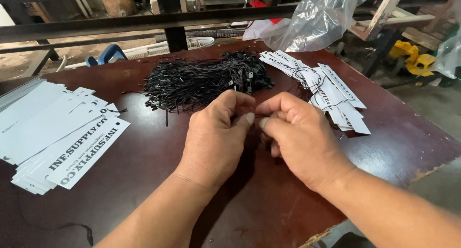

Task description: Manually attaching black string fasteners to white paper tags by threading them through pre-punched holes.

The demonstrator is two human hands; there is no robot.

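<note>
My left hand [216,137] and my right hand [297,133] meet at the middle of a dark brown table [144,181], thumbs and forefingers pinched together on a thin black string fastener [256,115] that is mostly hidden by the fingers. Just behind the hands lies a loose pile of black string fasteners [201,80]. A fanned stack of white paper tags with black print [57,137] lies to the left. To the right lies another heap of white tags with black strings through them [326,92].
A clear plastic bag [317,17] hangs at the back right. Dark metal rails [144,22] run behind the table. The table's right edge [432,166] is chipped. A yellow tool [415,58] lies on the floor at right.
</note>
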